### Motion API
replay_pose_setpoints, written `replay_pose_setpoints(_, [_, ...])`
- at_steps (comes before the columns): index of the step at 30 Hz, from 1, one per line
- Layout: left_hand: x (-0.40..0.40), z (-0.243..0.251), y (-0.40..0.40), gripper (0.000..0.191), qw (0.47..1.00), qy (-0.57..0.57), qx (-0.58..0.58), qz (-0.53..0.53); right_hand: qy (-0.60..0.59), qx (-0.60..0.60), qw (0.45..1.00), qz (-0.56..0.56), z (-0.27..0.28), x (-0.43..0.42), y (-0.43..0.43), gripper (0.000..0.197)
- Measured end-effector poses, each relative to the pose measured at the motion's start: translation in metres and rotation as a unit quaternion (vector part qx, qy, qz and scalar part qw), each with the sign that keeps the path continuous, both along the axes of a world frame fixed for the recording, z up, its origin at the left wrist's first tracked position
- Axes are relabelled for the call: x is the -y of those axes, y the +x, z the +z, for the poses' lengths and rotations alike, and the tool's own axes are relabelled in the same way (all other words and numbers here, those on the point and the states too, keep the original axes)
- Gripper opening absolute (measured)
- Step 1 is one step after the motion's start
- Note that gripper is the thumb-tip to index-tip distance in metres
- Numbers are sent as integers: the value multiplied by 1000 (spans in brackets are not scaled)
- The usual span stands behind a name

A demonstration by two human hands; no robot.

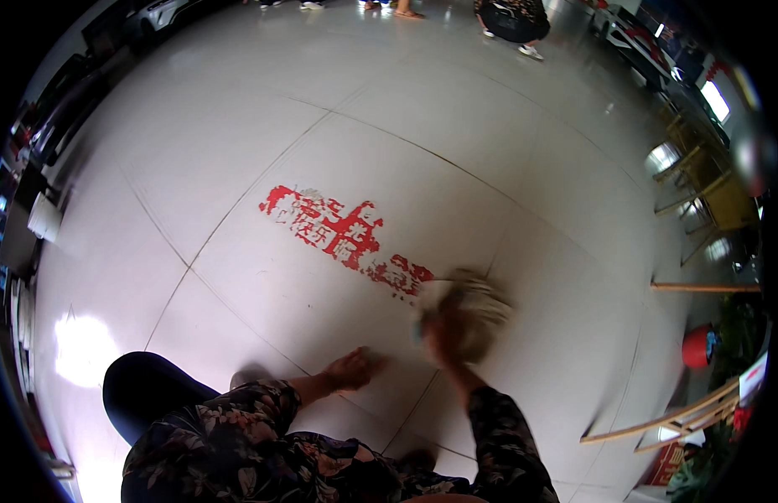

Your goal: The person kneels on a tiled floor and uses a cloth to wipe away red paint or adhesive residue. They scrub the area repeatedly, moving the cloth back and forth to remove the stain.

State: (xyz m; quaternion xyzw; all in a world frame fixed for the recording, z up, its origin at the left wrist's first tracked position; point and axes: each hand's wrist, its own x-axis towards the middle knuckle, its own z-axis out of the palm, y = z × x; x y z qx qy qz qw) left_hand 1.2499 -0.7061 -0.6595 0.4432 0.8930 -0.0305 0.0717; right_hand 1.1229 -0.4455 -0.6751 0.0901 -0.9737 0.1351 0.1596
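My right hand presses a greyish-beige cloth on the tiled floor; both are blurred by motion. Just beyond the cloth runs a worn red sticker, stuck flat on the tiles, its surface patchy and its printed writing broken up. The cloth covers or touches its near right end. My left hand hovers low over the floor or rests on it, left of the cloth, its fingers curled and smeared by movement. Whether it holds something small I cannot tell.
A person squats at the far side, and other people's feet show at the top. Cars stand along both sides. Chairs, a red pot and a wooden stand are at right; a white bucket is at left.
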Motion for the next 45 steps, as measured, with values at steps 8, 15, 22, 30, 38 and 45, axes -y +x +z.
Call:
replay_pose_setpoints(8, [3, -2, -1, 57, 957, 132, 245, 83, -96, 62, 952, 285, 51, 90, 13, 48])
replay_pose_setpoints(15, [9, -12, 0, 55, 944, 167, 259, 115, 88, -2, 953, -291, -30, -215, 13, 53])
replay_pose_setpoints(22, [15, -13, 6, 55, 955, 156, 230, 103, 261, -45, 717, -645, -64, -335, 151, 42])
replay_pose_setpoints(30, [4, 19, -2, 61, 963, 136, 220, 70, 200, 99, 894, -388, 13, -143, -13, 31])
replay_pose_setpoints(38, [9, -7, -1, 57, 957, 190, 209, 64, -37, 44, 997, 52, 62, 146, -21, 53])
replay_pose_setpoints(45, [13, -21, 8, 65, 952, 149, 261, 64, -25, 106, 982, 157, 20, 81, -19, 46])
